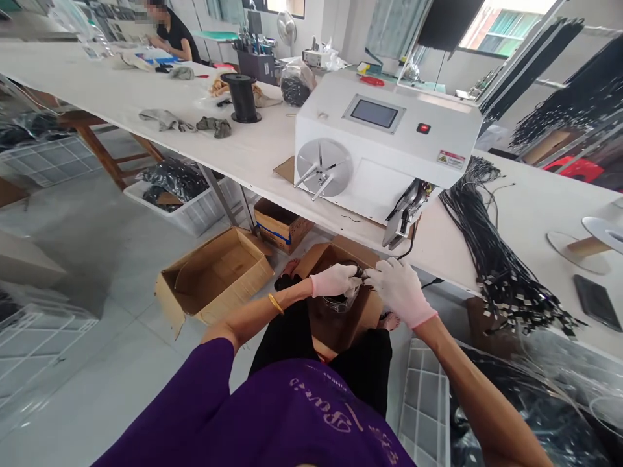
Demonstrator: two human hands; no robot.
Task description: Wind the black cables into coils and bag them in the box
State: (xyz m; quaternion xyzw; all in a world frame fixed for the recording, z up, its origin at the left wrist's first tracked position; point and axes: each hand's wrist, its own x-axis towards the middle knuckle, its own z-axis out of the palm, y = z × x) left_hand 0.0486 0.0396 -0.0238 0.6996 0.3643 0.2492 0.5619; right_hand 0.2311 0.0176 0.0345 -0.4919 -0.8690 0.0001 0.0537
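My left hand (334, 280), in a white glove, closes around a small coil of black cable (359, 270) above an open carton (335, 324) between my legs. Right beside it my gloved right hand (398, 290) has its fingers bent together at the coil's end; fingertips and coil overlap, so its exact grip is partly hidden. Clear plastic wrapping (341, 301) shows in the carton below my left hand. Just above the hands, at the table edge, stands a white winding machine (384, 143) with a round winding disc (324, 167) and a metal tying head (406, 214).
A bundle of black cables (481, 227) lies right of the machine, near a phone (598, 301). A black spool (242, 97) stands to the left. An open carton (214, 275) and white crates (195, 214) are on the floor. Another person (172, 35) sits far left.
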